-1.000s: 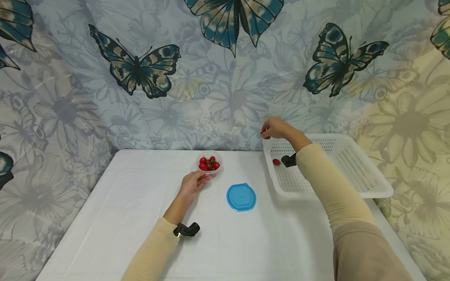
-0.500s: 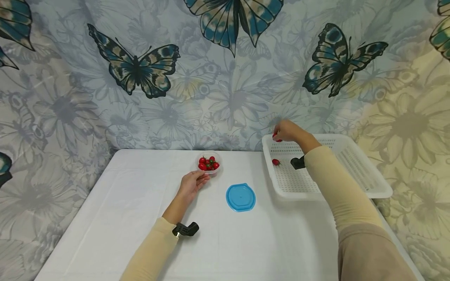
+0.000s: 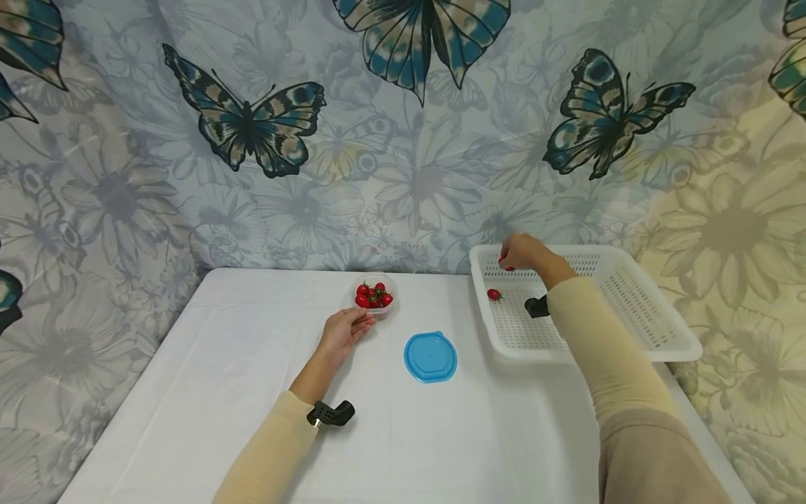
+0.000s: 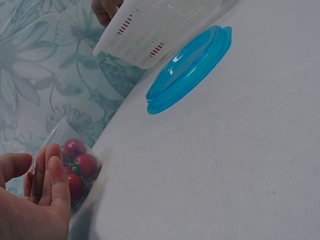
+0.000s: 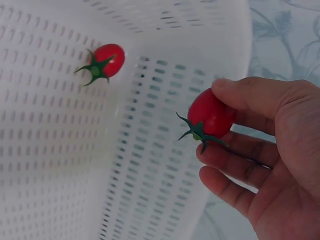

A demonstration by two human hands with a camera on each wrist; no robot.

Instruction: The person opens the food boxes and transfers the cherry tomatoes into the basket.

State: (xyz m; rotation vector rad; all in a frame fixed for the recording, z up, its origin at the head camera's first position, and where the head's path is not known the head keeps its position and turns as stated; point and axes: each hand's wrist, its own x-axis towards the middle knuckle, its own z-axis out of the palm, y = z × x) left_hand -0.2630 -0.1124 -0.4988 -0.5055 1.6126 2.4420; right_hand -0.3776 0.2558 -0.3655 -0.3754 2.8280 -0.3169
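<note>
My right hand (image 3: 529,253) pinches a red cherry tomato (image 5: 211,116) with a green stalk between thumb and fingers, inside the far left part of a white slotted basket (image 3: 676,343). Another cherry tomato (image 5: 111,59) lies on the basket floor, near its left wall. At the far middle of the table, my left hand (image 3: 343,332) has its fingers fairly straight at the near side of a small clear container (image 4: 60,131). Several cherry tomatoes (image 3: 374,295) fill that container. In the left wrist view, the fingers hide part of it.
A blue lid (image 3: 430,357) lies flat on the white-covered table (image 3: 403,441), between the container and the basket. Behind the table hangs a butterfly-patterned cloth (image 3: 428,182). The basket stands at the table's right edge.
My right hand, holding the cherry tomato, has moved right and then down into the basket from above its far left corner. The left hand and container have stayed in place.
</note>
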